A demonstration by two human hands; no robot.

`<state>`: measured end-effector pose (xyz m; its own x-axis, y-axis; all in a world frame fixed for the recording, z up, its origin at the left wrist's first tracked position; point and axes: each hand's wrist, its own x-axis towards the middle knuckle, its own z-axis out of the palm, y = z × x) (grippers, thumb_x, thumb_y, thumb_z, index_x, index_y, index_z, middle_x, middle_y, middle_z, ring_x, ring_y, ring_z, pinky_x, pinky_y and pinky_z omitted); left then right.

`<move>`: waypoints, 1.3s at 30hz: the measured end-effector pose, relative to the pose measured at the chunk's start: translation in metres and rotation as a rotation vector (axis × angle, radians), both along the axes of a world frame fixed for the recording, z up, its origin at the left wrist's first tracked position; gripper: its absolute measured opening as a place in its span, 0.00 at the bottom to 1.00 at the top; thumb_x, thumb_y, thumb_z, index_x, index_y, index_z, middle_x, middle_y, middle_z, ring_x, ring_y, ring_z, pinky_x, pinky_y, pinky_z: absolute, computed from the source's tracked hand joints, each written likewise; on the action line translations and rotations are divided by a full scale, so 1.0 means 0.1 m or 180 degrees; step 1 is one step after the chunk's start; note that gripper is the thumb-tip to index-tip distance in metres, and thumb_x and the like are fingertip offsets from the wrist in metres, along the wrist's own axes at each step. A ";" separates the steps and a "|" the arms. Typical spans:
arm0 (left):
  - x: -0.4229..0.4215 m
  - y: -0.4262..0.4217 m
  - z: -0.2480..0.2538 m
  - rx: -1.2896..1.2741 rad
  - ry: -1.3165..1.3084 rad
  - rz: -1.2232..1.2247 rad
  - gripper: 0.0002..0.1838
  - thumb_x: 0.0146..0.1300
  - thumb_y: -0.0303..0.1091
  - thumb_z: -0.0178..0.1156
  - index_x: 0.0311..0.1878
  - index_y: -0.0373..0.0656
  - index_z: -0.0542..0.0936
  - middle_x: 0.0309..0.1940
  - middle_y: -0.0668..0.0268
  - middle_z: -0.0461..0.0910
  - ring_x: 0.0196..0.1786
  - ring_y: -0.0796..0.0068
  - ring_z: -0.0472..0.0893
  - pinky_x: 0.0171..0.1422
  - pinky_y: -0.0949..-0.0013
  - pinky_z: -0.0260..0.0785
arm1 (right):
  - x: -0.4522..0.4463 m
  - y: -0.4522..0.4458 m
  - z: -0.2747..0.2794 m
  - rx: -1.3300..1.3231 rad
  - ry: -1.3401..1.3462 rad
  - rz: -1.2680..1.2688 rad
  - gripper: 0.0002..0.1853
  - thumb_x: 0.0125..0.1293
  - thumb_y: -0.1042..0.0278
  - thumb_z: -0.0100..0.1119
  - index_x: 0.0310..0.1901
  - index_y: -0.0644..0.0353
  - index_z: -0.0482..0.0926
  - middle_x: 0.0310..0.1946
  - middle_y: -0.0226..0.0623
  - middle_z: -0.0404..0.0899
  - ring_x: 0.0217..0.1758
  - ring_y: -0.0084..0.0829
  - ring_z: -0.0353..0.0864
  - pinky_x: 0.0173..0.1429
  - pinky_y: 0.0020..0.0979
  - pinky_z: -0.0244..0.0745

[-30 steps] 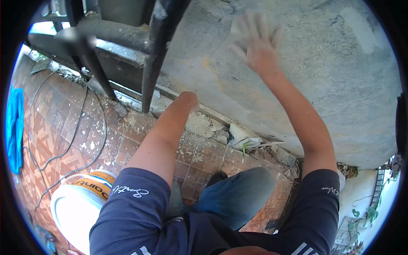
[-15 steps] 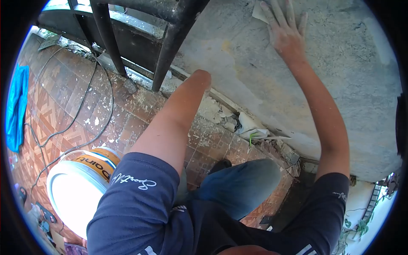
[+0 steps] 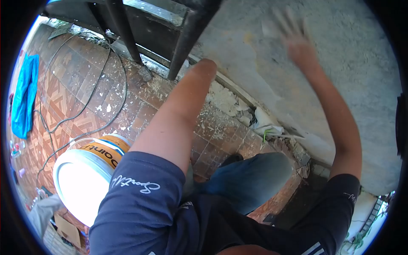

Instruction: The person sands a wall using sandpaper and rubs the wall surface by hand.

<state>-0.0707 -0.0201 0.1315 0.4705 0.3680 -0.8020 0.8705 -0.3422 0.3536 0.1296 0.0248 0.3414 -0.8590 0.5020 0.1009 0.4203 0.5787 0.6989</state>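
Observation:
My right hand (image 3: 297, 36), smeared by motion, is at the grey plastered wall (image 3: 348, 72) with its fingers stretched upward. A pale, thin sheet that looks like sandpaper (image 3: 268, 28) lies beside and under its fingers, against the wall. My left arm (image 3: 170, 114) reaches forward to a rounded end near the foot of the wall, just right of the dark metal bars (image 3: 185, 42). No left hand shows. My jeans-covered knee (image 3: 265, 174) is bent toward the wall.
A paint bucket (image 3: 80, 182) with a white lid stands at my left. A black cable (image 3: 126, 85) loops over the tiled floor, strewn with pale flakes. Broken plaster (image 3: 301, 155) lies along the wall's foot. Blue cloth (image 3: 25, 97) and grey fabric (image 3: 46, 210) are at far left.
The view has shifted, moving the scene rightward and slightly up. My right hand has slid a little down and left along the wall. Grey fabric has appeared at lower left.

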 end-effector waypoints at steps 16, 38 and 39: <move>0.13 0.07 0.04 0.0017 0.0031 -0.0084 0.38 0.63 0.65 0.56 0.68 0.48 0.72 0.64 0.60 0.76 0.64 0.60 0.75 0.67 0.52 0.66 | 1.54 -0.79 -0.54 -0.0438 -0.1210 -0.0693 0.30 0.58 0.76 0.52 0.65 0.45 0.74 0.79 0.22 0.49 0.82 0.28 0.46 0.83 0.43 0.40; -0.21 0.12 -0.69 -0.0392 0.0697 0.0135 0.33 0.66 0.61 0.54 0.67 0.50 0.74 0.63 0.60 0.77 0.59 0.59 0.79 0.64 0.51 0.70 | 2.45 -1.79 -1.82 -0.1626 -0.0530 -0.3296 0.23 0.63 0.68 0.52 0.60 0.58 0.77 0.74 0.42 0.59 0.78 0.42 0.55 0.80 0.46 0.47; -0.24 0.10 -0.67 -0.0403 0.0699 0.0244 0.30 0.66 0.59 0.56 0.64 0.50 0.77 0.62 0.62 0.78 0.60 0.60 0.79 0.63 0.52 0.70 | 2.59 -1.86 -1.93 -0.1897 -0.0212 -0.3939 0.22 0.64 0.66 0.52 0.59 0.60 0.77 0.72 0.45 0.62 0.77 0.44 0.57 0.80 0.47 0.47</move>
